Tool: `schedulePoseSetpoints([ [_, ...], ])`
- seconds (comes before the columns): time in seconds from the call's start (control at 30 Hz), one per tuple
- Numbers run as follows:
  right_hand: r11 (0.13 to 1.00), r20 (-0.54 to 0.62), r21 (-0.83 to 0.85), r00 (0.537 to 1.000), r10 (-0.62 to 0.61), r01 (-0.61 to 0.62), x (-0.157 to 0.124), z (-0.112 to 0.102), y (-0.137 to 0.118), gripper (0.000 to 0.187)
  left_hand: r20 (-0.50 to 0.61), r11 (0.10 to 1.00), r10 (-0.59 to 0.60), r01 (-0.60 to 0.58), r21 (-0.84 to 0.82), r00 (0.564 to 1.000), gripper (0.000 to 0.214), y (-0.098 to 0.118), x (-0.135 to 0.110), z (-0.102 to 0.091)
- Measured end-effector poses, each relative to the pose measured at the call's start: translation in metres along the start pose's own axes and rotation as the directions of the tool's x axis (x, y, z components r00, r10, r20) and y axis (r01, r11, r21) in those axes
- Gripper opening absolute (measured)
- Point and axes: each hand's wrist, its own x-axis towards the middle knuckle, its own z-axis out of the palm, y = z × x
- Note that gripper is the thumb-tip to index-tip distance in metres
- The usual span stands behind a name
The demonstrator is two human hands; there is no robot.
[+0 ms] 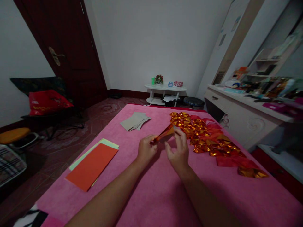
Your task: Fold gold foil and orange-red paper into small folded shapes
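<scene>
A folded piece of orange foil paper (165,133) is held up over the pink cloth between my two hands. My left hand (147,149) pinches its lower left end, fingers closed. At the upper right end, the fingers of my right hand (178,151) curl against the paper, with the thumb hanging apart below it. Just beyond my right hand lie many shiny gold and red folded foil pieces (201,134), in rows along the right side of the cloth. Left of my hands is a loose stack of greyish paper sheets (135,121).
Orange paper sheets (93,165) with pale green ones under them lie on the left of the pink-covered table (151,201). A white side table (165,88) stands by the far wall, a cluttered dresser (246,110) on the right, and a chair with a red bag (48,102) on the left.
</scene>
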Motion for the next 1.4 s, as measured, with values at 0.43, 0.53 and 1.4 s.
schedulePoseSetpoints([
  [0.43,0.976,-0.028,0.208,0.997,0.071,-0.063,0.01,-0.013,0.016,0.013,-0.04,0.963,0.185,-0.173,0.207,0.982,0.02,-0.006,0.01,-0.023],
  [0.53,0.919,0.037,0.316,0.971,0.235,-0.235,0.012,-0.011,0.01,0.024,-0.129,0.988,-0.094,0.077,-0.132,0.987,0.019,-0.009,0.013,-0.017],
  [1.4,0.983,0.712,-0.08,0.681,0.171,-0.163,0.002,-0.008,0.05,0.035,0.466,0.958,0.009,-0.141,0.248,0.885,0.033,-0.047,0.016,-0.031],
])
